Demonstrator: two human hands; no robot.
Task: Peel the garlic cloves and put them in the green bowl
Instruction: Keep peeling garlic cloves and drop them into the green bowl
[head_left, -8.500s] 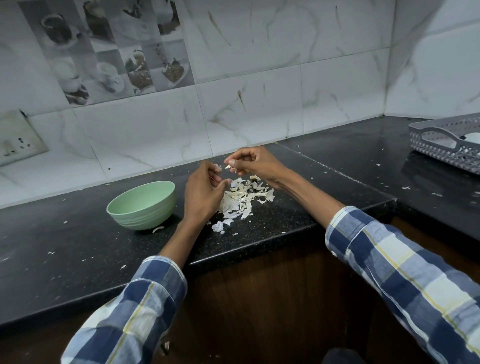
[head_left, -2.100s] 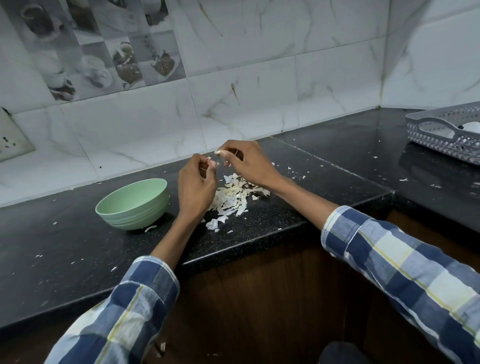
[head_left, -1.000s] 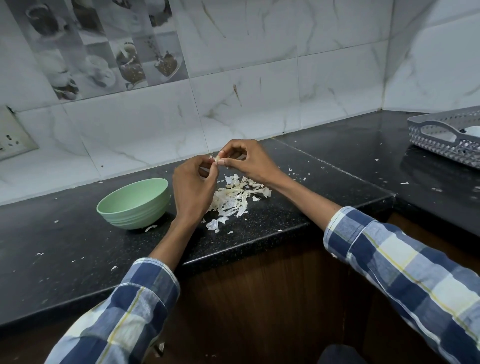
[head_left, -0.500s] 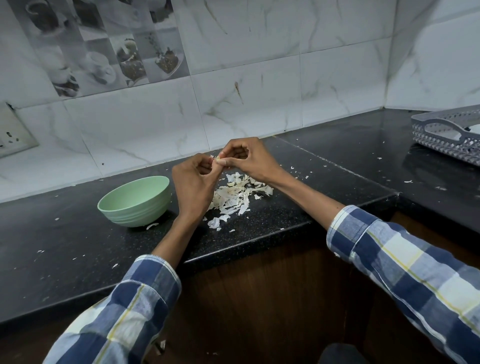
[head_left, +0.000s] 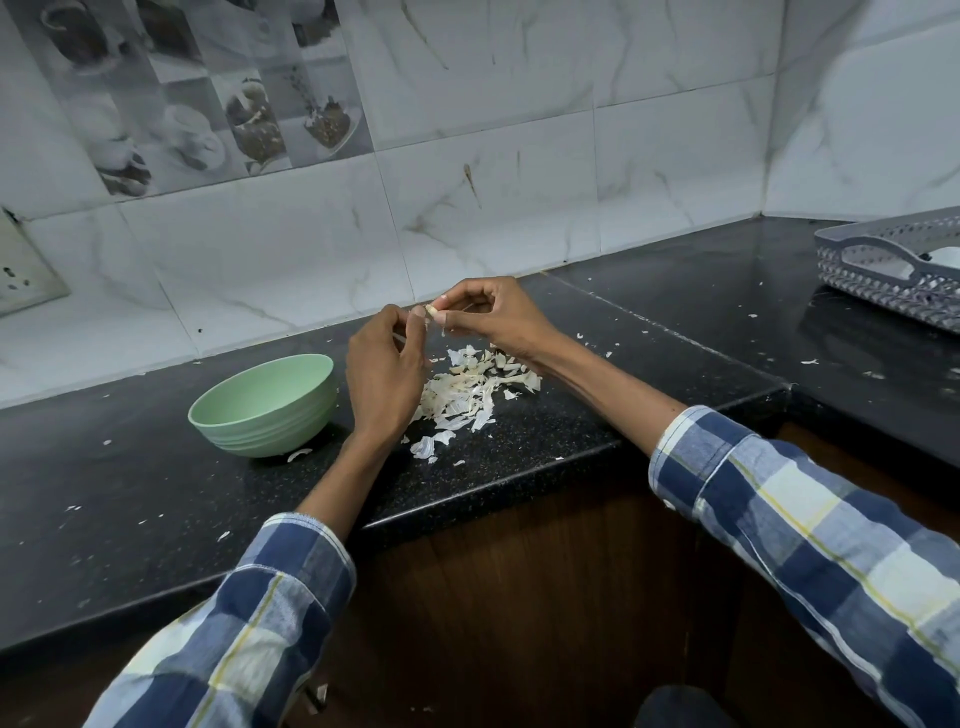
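Garlic clove (head_left: 430, 311), small and pale, held up in the air above the counter, pinched between the fingertips of both hands where they meet. Left hand (head_left: 383, 374) seen from the back, fingers curled in, thumb and forefinger tips clamped on the clove's left side; whether anything else sits in the palm can't be told. Right hand (head_left: 493, 317) comes in from the right, thumb and forefinger pinching the clove's right end, other fingers bent and arched above it; a thin strip of skin hangs down just under the pinch. Directly below and slightly right of the hands, a pile of garlic peels (head_left: 472, 387) lies on the black counter (head_left: 545, 431), white and papery, with a few loose bits spilling toward the front edge. Green bowl (head_left: 264, 405) sits upright on the counter just left of the left hand, near it but not touching; its inside isn't visible from this angle. One curled peel lies at the bowl's base. Small white flecks scattered across the counter. Blue plaid sleeves (head_left: 810, 540) on both forearms. Grey perforated basket (head_left: 893, 273) far right on the counter, well apart. White marble tile wall (head_left: 519, 197) behind; wall socket (head_left: 23, 267) at left edge.
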